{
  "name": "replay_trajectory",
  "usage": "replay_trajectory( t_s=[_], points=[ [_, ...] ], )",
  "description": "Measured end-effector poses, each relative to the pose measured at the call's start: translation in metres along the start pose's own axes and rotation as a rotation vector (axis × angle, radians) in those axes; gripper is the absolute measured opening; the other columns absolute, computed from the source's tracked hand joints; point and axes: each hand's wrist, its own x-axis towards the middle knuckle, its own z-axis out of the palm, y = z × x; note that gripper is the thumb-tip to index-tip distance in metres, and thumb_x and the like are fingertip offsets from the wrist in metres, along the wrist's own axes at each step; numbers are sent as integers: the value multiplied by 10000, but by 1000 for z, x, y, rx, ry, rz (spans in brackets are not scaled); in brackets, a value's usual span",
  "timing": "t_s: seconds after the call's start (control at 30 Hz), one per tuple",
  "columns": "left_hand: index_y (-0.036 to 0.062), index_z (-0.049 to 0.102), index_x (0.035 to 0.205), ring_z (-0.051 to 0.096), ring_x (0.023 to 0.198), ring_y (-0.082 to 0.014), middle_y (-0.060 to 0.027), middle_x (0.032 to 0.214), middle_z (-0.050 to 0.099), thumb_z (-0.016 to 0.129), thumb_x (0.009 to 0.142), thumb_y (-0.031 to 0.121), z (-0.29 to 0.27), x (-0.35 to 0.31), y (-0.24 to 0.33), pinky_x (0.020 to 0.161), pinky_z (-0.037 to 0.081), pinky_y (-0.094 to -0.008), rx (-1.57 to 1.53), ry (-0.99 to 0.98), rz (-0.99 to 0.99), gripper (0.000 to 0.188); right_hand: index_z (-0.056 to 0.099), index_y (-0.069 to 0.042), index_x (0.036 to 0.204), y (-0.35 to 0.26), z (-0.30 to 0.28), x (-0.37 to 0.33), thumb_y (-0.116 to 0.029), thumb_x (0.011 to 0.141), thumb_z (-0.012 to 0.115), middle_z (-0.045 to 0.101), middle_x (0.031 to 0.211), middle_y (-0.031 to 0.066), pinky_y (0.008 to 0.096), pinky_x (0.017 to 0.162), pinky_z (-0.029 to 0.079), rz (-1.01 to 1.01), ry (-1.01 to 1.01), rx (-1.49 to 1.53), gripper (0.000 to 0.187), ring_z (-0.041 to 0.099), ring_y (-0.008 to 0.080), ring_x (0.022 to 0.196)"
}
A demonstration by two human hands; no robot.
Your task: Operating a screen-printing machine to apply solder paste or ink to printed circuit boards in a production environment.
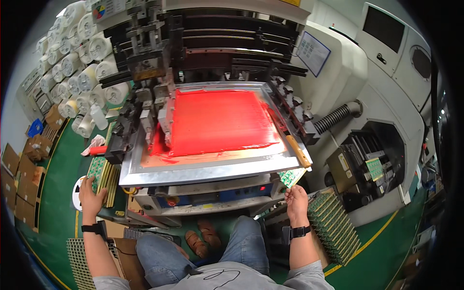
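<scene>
My right hand (297, 204) pinches the near corner of a green-and-white circuit board (291, 177), partly hidden under the right front corner of the metal screen frame (208, 173). On the left, my left hand (91, 199) touches the near end of a stack of green circuit boards (110, 181), its thumb and fingers apart. Red ink (220, 121) lies spread across the screen inside the frame. A wooden-handled spatula (298, 151) rests along the right side of that frame. Metal squeegee parts (165, 121) stand over the ink's left edge.
A green rack of upright boards (333, 227) stands right of my right forearm, another rack (79, 258) at lower left. A side machine (374, 169) holds one board. White spools (72, 63) and cardboard boxes (26, 193) fill the far left. A control panel (212, 195) sits below the frame.
</scene>
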Motion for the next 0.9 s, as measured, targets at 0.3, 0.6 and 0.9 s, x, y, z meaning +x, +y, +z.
replay_trajectory(
  t_s=[0.3, 0.6, 0.9],
  points=[
    [52, 501, 1397, 403, 1374, -395, -209, 1492, 443, 732, 823, 179, 32, -1, -50, 1141, 322, -454, -23, 3, 16, 632, 595, -61, 1055, -78, -24, -1, -152, 1002, 575, 672, 862, 54, 274, 663, 505, -276, 109, -100, 108, 616, 136, 740],
    [52, 462, 1418, 383, 1378, -408, -213, 1501, 413, 681, 860, 164, 77, -3, -84, 1139, 311, -458, -36, -6, 53, 609, 596, -35, 1043, -125, -30, -18, -148, 1005, 582, 679, 862, 56, 258, 684, 498, -525, 85, -89, 120, 615, 116, 737],
    [55, 439, 1444, 386, 1382, -390, -186, 1511, 410, 650, 903, 173, 97, -11, -87, 1135, 319, -451, -18, -36, 41, 592, 599, -31, 1042, -136, -29, -25, -132, 1002, 586, 682, 869, 58, 263, 703, 494, -620, 63, -102, 110, 618, 117, 753]
  ],
)
